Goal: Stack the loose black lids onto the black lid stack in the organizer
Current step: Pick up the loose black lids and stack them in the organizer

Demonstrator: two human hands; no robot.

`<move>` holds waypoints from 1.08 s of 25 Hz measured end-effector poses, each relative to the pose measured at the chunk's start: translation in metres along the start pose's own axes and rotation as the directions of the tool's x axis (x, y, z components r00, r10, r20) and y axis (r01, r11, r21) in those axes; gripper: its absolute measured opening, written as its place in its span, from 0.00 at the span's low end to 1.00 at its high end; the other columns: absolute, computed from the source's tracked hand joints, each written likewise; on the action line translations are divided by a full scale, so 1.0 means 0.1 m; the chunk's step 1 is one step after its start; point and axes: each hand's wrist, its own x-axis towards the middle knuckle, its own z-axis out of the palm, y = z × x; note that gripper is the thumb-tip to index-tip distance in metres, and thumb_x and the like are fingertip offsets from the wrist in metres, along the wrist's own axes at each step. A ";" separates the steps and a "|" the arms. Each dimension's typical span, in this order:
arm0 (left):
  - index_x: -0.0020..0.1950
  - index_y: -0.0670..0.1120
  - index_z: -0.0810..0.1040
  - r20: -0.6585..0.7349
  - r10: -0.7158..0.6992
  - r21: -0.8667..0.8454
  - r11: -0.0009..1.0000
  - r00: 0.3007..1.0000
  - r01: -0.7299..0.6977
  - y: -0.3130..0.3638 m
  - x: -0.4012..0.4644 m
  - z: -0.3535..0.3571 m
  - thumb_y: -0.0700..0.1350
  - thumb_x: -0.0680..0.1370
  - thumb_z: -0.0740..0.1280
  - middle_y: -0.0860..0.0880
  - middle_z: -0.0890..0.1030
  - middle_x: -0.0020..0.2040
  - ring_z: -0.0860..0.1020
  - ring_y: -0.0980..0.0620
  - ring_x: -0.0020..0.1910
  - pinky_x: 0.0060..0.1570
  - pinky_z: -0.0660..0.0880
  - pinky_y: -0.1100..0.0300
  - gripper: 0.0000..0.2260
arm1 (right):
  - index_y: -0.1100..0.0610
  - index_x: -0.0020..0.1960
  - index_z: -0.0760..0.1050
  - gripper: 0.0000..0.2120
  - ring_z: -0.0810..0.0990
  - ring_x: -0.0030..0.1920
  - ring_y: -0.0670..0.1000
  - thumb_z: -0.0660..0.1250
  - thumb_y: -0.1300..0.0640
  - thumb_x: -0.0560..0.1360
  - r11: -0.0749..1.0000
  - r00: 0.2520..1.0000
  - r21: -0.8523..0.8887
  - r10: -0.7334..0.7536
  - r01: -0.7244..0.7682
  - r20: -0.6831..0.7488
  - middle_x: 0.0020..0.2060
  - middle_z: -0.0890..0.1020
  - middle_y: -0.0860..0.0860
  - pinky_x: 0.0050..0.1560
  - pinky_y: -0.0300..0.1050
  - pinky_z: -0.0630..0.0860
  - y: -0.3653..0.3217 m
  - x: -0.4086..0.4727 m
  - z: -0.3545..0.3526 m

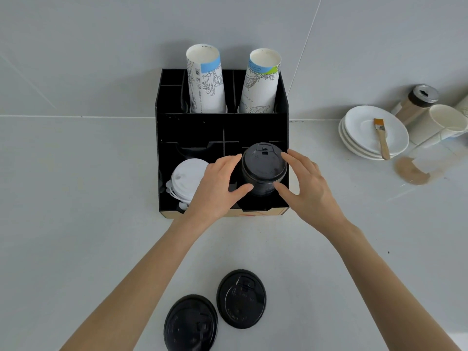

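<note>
A black organizer [197, 127] stands on the white counter. In its front right compartment rises the black lid stack [263, 171]. My left hand [215, 186] cups the stack from the left, thumb and fingers touching its side. My right hand [306, 188] cups it from the right in the same way. Two loose black lids lie flat on the counter near me: one [241, 298] between my forearms, the other [190, 324] lower and to its left.
A stack of white lids [186, 182] fills the front left compartment. Two stacks of paper cups [205, 79] [260, 82] stand in the rear slots. To the right are white saucers [359, 145] with a brush [381, 138], a shaker [417, 102] and white cups [440, 122].
</note>
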 end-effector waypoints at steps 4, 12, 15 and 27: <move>0.70 0.48 0.60 0.003 -0.019 0.006 1.000 1.000 0.019 -0.04 -0.26 -0.04 0.49 0.74 0.65 0.47 0.67 0.69 0.64 0.47 0.67 0.62 0.61 0.58 0.27 | 0.55 0.68 0.60 0.26 0.61 0.69 0.51 0.65 0.58 0.73 1.000 1.000 -0.004 -0.026 0.026 0.008 0.70 0.65 0.51 0.63 0.33 0.54 -0.08 -0.22 -0.02; 0.70 0.49 0.59 0.218 0.014 0.094 0.995 0.976 -0.036 -0.23 -0.92 0.01 0.50 0.74 0.65 0.49 0.65 0.71 0.63 0.49 0.69 0.68 0.59 0.57 0.27 | 0.54 0.69 0.59 0.27 0.61 0.70 0.50 0.65 0.57 0.73 1.000 0.987 0.005 -0.020 0.020 0.157 0.70 0.65 0.51 0.70 0.44 0.59 -0.11 -0.94 0.23; 0.71 0.49 0.56 0.309 -0.036 0.143 0.990 0.950 -0.009 -0.29 -1.16 0.08 0.52 0.74 0.64 0.49 0.63 0.72 0.62 0.49 0.69 0.69 0.61 0.55 0.29 | 0.54 0.69 0.58 0.28 0.60 0.70 0.49 0.65 0.56 0.73 1.000 0.979 0.020 0.019 -0.023 0.201 0.71 0.64 0.50 0.69 0.43 0.58 -0.11 -1.22 0.36; 0.72 0.50 0.53 0.476 -0.129 0.207 0.978 0.870 0.032 -0.40 -1.55 0.32 0.53 0.74 0.64 0.49 0.60 0.73 0.59 0.49 0.71 0.70 0.60 0.52 0.31 | 0.52 0.71 0.53 0.32 0.57 0.71 0.48 0.65 0.54 0.72 0.988 0.928 0.016 0.137 -0.152 0.348 0.72 0.59 0.49 0.71 0.42 0.56 -0.12 -1.83 0.78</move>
